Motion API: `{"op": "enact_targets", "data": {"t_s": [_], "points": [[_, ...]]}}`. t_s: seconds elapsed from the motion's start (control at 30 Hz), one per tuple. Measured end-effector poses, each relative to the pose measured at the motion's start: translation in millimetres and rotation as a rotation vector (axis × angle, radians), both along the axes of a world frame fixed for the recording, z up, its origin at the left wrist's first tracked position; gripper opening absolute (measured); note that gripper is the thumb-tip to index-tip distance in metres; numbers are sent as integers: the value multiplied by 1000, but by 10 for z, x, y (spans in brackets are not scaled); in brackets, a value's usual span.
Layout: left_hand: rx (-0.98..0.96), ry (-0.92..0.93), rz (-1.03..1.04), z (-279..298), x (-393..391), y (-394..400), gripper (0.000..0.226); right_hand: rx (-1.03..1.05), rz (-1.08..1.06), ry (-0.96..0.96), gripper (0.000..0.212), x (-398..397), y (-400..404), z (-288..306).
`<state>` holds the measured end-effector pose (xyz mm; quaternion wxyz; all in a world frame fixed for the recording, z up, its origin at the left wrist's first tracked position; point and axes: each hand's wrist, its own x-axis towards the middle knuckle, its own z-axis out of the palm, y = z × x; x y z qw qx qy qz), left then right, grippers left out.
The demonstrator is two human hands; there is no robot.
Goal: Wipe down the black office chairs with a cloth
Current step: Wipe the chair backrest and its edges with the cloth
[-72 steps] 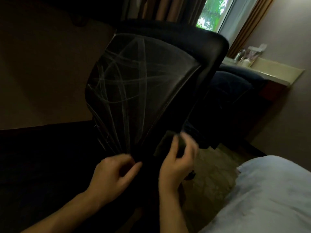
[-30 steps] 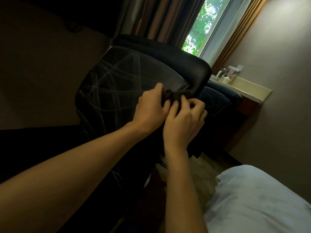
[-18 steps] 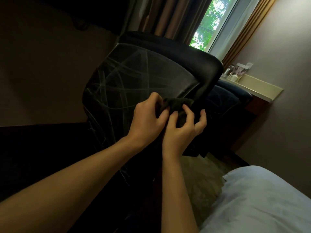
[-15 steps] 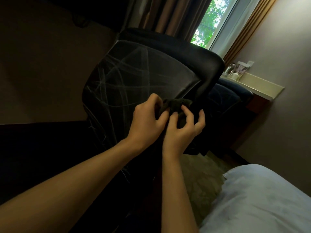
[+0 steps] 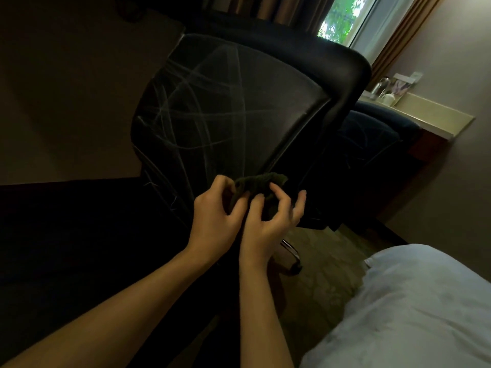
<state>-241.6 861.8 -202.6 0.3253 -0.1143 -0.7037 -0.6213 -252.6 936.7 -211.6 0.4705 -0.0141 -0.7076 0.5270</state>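
Dim light from the curtained window (image 5: 342,19) is falling on a black mesh-backed office chair (image 5: 239,102) while the left hand (image 5: 215,221) and right hand (image 5: 268,224) are pinching a crumpled dark green cloth (image 5: 259,185) just before its lower backrest, fingers curled.

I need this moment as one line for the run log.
stage: handling cloth | left hand: grips cloth | right hand: pinches cloth | chair: streaks on backrest, cloth off it

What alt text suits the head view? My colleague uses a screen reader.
Both hands, left and right, pinch a bunched dark cloth in front of a black office chair whose backrest shows pale wipe streaks. A white pillow lies at lower right.
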Motion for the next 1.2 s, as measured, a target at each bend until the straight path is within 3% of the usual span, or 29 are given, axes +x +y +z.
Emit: {"op": "enact_targets", "data": {"t_s": [0.13, 0.4, 0.73, 0.9, 1.07, 1.2], "points": [[18, -32, -4, -91, -20, -10, 15, -5, 122, -64, 25, -39, 47, -121], [30, -65, 41, -371, -37, -36, 20, -25, 149, -79, 21, -129, -6, -452], [62, -244, 44, -830, -189, 25, 21, -46, 203, -159, 17, -355, 51, -887], [-33, -387, 57, -1162, -435, -70, 18, -47, 146, -348, 15, -546, 117, -1272], [-198, -610, -2, -1417, -828, -257, 4, 24, 241, -591, 26, -776, 193, -1463], [-300, -718, 148, -1419, -1064, -306, 8, 157, 182, -694, 26, -1058, 160, -1481]]}}
